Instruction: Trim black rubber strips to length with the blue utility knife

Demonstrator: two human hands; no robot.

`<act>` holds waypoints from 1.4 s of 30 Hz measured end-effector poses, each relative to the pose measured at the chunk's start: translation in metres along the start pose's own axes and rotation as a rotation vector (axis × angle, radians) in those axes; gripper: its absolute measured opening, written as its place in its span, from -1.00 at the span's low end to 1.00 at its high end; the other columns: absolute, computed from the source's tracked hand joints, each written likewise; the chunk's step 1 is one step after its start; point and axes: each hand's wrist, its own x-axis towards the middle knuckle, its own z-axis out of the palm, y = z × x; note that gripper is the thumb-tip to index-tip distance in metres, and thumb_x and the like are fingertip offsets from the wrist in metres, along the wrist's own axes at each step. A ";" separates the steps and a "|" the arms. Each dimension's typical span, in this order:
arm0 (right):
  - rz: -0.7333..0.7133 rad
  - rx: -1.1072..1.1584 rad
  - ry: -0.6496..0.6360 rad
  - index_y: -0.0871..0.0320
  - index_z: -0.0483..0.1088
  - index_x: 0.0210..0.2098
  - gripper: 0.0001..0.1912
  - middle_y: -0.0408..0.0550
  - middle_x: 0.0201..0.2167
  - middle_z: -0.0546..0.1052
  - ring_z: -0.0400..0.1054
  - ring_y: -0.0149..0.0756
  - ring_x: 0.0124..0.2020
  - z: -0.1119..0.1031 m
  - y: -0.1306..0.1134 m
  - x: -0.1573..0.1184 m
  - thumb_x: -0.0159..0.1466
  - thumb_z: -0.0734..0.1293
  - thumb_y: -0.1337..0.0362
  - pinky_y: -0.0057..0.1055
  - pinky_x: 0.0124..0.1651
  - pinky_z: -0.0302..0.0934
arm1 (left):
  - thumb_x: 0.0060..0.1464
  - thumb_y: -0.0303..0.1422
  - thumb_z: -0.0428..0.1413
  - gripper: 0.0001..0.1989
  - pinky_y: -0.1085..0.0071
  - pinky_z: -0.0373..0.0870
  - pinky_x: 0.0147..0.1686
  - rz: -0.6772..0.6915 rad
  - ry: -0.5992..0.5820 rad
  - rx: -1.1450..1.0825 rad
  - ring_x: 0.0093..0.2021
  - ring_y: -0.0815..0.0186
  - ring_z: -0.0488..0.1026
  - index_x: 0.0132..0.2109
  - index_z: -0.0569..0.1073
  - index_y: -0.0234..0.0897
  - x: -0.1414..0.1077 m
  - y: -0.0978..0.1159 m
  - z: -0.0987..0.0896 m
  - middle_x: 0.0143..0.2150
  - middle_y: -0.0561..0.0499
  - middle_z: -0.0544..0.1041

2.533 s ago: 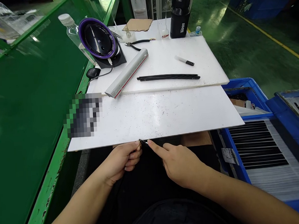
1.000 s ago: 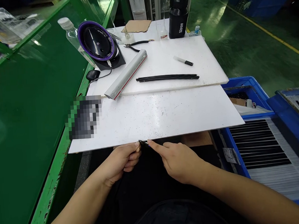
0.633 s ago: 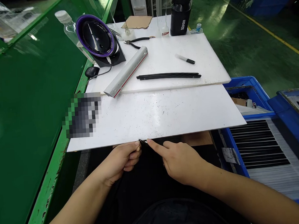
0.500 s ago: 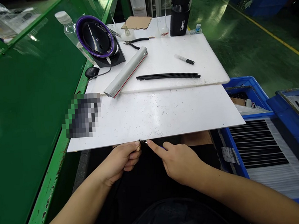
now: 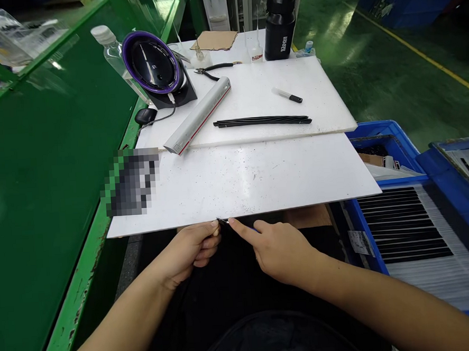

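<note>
At the near edge of the white board [image 5: 243, 180], my left hand [image 5: 201, 243] is closed, thumb pressed on the end of a small dark piece. My right hand [image 5: 276, 247] is wrapped round a slim tool with a blue handle and metal blade; its index finger lies along the blade [image 5: 225, 221], whose tip touches the dark piece by my left thumb. Most of the tool is hidden in the palm. Farther back lie a bundle of black strips [image 5: 263, 121], a grey-white long box [image 5: 199, 117] and a capped knife [image 5: 288, 95].
A purple-rimmed fan [image 5: 152, 63], a clear bottle [image 5: 109, 48], cutting pliers [image 5: 212, 70] and a black flask [image 5: 281, 32] stand or lie at the back. Blue bins [image 5: 400, 128] with black strips are at the right. A green partition [image 5: 39, 171] borders the left.
The view has shifted slightly. Both hands hold nearly the same pose, with the right fingertip slightly closer to the left thumb.
</note>
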 end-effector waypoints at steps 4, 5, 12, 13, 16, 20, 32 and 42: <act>0.020 -0.029 -0.012 -0.11 -0.15 0.48 -0.22 -0.02 -0.22 0.45 0.30 -0.33 -0.51 0.005 0.000 -0.001 0.33 0.15 0.37 -0.40 -0.52 0.00 | 0.16 -0.16 0.09 -0.68 0.62 -0.20 -0.69 -0.025 -0.048 -0.111 -0.63 0.55 -0.16 -0.41 0.21 -0.26 -0.008 0.002 0.001 -0.57 0.19 0.01; 0.030 0.017 0.007 -0.11 -0.14 0.48 -0.23 -0.04 -0.22 0.45 0.30 -0.33 -0.50 0.006 0.000 -0.003 0.34 0.15 0.37 -0.40 -0.51 0.02 | 0.16 -0.17 0.10 -0.67 0.62 -0.20 -0.69 -0.036 -0.086 -0.155 -0.63 0.55 -0.16 -0.42 0.22 -0.27 -0.012 0.003 0.002 -0.58 0.19 0.01; 0.076 0.512 0.243 -0.05 -0.06 0.47 -0.32 -0.13 -0.34 0.40 0.31 -0.35 -0.41 0.005 0.002 -0.024 0.40 0.03 0.44 -0.39 -0.31 0.21 | 0.16 -0.18 0.16 -0.68 0.64 -0.16 -0.69 -0.018 -0.278 -0.367 -0.65 0.58 -0.09 -0.41 0.32 -0.29 -0.044 0.013 0.018 -0.57 0.13 0.12; 0.077 0.549 0.259 -0.04 -0.07 0.47 -0.32 -0.13 -0.35 0.39 0.31 -0.34 -0.40 0.004 0.002 -0.027 0.40 0.03 0.44 -0.38 -0.30 0.21 | 0.16 -0.18 0.16 -0.69 0.64 -0.16 -0.69 -0.022 -0.284 -0.375 -0.65 0.58 -0.09 -0.41 0.34 -0.30 -0.047 0.014 0.020 -0.57 0.13 0.12; 0.081 0.596 0.266 -0.01 -0.12 0.48 -0.30 -0.14 -0.36 0.36 0.30 -0.33 -0.39 0.003 0.002 -0.032 0.40 0.03 0.46 -0.36 -0.31 0.20 | 0.15 -0.19 0.17 -0.71 0.65 -0.17 -0.70 -0.025 -0.294 -0.398 -0.66 0.59 -0.11 -0.41 0.38 -0.30 -0.050 0.016 0.022 -0.58 0.14 0.11; 0.075 0.601 0.252 -0.03 -0.16 0.49 -0.26 -0.13 -0.35 0.36 0.29 -0.33 -0.40 0.005 0.003 -0.034 0.38 0.03 0.50 -0.36 -0.32 0.19 | 0.15 -0.20 0.17 -0.73 0.65 -0.15 -0.70 -0.009 -0.305 -0.422 -0.67 0.59 -0.11 -0.40 0.41 -0.29 -0.053 0.017 0.023 -0.60 0.14 0.10; -0.045 0.779 0.292 -0.04 -0.26 0.50 -0.24 -0.09 -0.28 0.36 0.34 -0.30 -0.35 0.026 -0.011 -0.035 0.39 0.02 0.50 -0.28 -0.25 0.33 | 0.22 -0.14 0.12 -0.71 0.62 -0.08 -0.65 0.105 -0.212 -0.214 -0.63 0.57 -0.02 -0.30 0.45 -0.29 -0.064 0.018 0.028 -0.55 0.13 0.20; -0.025 0.824 0.341 -0.01 -0.18 0.49 -0.32 -0.02 -0.17 0.43 0.40 -0.26 -0.25 0.028 -0.015 -0.031 0.43 0.04 0.44 -0.20 -0.14 0.39 | 0.17 -0.10 0.17 -0.69 0.55 0.11 -0.56 0.200 0.071 -0.012 -0.53 0.49 0.16 -0.15 0.52 -0.26 -0.052 0.011 0.031 -0.49 0.10 0.31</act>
